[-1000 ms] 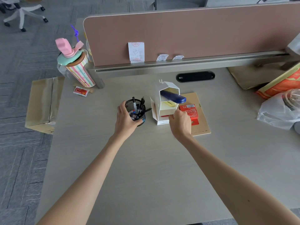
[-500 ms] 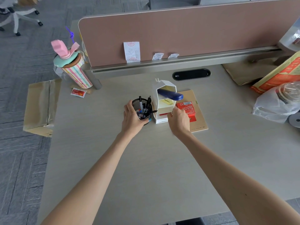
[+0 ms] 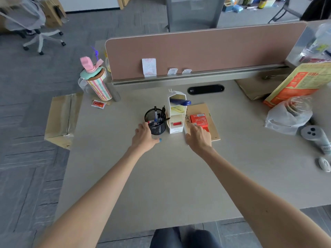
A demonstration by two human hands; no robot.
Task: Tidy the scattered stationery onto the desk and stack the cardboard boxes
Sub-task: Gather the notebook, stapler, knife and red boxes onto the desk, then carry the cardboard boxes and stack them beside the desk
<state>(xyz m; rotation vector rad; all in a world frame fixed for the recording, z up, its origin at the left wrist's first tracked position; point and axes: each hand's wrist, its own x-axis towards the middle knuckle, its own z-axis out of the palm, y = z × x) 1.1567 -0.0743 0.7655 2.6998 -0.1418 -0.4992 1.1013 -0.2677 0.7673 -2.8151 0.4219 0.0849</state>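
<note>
A black mesh pen cup (image 3: 156, 123) with several pens stands mid-desk, touching a white tiered organizer (image 3: 176, 114) that holds a blue stapler (image 3: 180, 102). My left hand (image 3: 145, 137) rests loosely at the cup's near left side, fingers apart and thumb off the cup. My right hand (image 3: 199, 137) lies open on the near edge of a brown notebook (image 3: 199, 109), fingertips by the red box (image 3: 198, 119) on top of it. A flat cardboard box (image 3: 60, 119) lies on the floor left of the desk (image 3: 179, 176).
A striped bottle (image 3: 97, 85) with a pink lid stands at the back left, with a red sachet (image 3: 97, 104) beside it. A pink partition (image 3: 197, 51) closes the back. A plastic bag (image 3: 288, 120), an orange paper bag (image 3: 300, 81) and white gadgets (image 3: 317, 138) fill the right. An office chair (image 3: 34, 25) stands far left.
The pen cup has slid right against the organizer. My left hand has loosened off the cup, and my right hand has left the organizer and dropped onto the notebook edge. The view has pulled back.
</note>
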